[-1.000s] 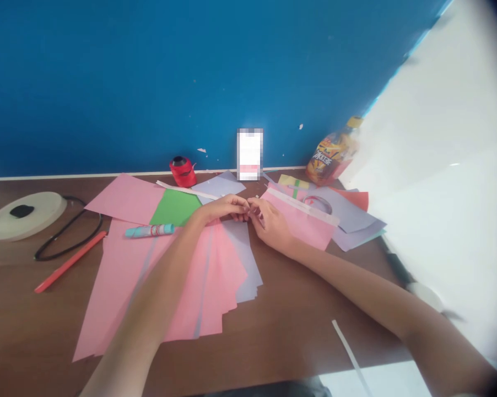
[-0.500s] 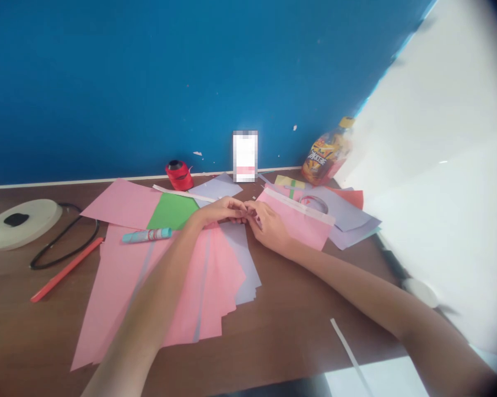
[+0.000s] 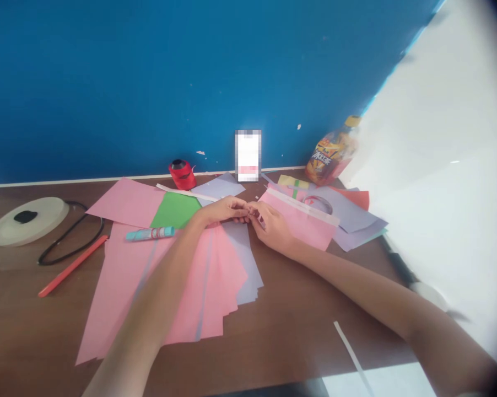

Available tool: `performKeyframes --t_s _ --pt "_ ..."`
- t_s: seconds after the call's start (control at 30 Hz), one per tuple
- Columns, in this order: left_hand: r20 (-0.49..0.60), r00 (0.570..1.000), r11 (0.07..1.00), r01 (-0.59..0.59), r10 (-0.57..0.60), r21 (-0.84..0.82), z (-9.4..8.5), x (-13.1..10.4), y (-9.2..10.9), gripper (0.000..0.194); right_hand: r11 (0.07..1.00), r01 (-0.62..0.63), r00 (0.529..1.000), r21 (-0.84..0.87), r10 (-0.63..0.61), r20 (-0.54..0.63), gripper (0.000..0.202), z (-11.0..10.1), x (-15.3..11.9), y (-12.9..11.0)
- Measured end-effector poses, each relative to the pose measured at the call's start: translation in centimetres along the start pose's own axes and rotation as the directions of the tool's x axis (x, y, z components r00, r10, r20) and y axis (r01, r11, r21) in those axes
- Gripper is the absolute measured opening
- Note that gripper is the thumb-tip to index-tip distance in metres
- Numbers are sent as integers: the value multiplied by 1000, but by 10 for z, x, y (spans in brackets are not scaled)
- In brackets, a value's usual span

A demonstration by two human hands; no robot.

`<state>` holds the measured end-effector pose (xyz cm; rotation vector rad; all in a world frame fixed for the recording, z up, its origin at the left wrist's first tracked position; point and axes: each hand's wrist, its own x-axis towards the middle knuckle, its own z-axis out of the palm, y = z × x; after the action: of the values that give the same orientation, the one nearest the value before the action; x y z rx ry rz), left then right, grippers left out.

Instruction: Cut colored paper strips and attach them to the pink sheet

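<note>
My left hand [image 3: 228, 210] and my right hand [image 3: 266, 221] meet fingertip to fingertip above the middle of the desk. Both are pinched closed; whatever lies between the fingers is too small or too hidden to name. Fanned pink paper sheets [image 3: 190, 298] spread under my left forearm, with lilac sheets [image 3: 248, 270] showing at their right edge. A green sheet [image 3: 175, 210] lies left of my left hand, beside a light-blue glue stick [image 3: 150, 234]. Close to my right hand is a pink sheet with a white strip [image 3: 304, 220] along its upper edge.
On the left are a pale round lid-like disc [image 3: 46, 220], a black cord [image 3: 54, 253] and a long red tool [image 3: 73, 266]. A red spool [image 3: 182, 175], a propped phone [image 3: 248, 157] and a drink bottle [image 3: 331, 157] stand along the blue wall. A narrow white strip [image 3: 350, 353] lies lower right.
The view has shifted slightly, so everything sits a little further right. My hands keep almost the same pinched pose, fingertips together.
</note>
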<state>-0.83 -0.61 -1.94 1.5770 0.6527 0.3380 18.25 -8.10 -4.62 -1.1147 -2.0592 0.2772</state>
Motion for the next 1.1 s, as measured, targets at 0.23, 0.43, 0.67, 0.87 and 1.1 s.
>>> performKeyframes --t_s 0.23,0.43,0.67,0.87,1.1 --pt "-11 1000 999 -2 3 44 1 -1 1 43 1000 -1 1000 -12 1 18 19 0 0 0" --pt "-9 1000 999 -9 9 38 3 -3 4 45 999 -36 999 -1 36 15 18 0 1 -1" --pt "-4 1000 1000 6 -6 23 3 -3 3 44 999 -49 999 11 49 20 24 1 0 1" --pt "-29 999 999 16 -15 41 2 -2 2 43 999 -51 998 18 51 -21 27 2 0 2" --pt "-25 1000 999 17 -17 32 1 -1 1 39 998 -58 997 34 59 -40 42 5 0 5"
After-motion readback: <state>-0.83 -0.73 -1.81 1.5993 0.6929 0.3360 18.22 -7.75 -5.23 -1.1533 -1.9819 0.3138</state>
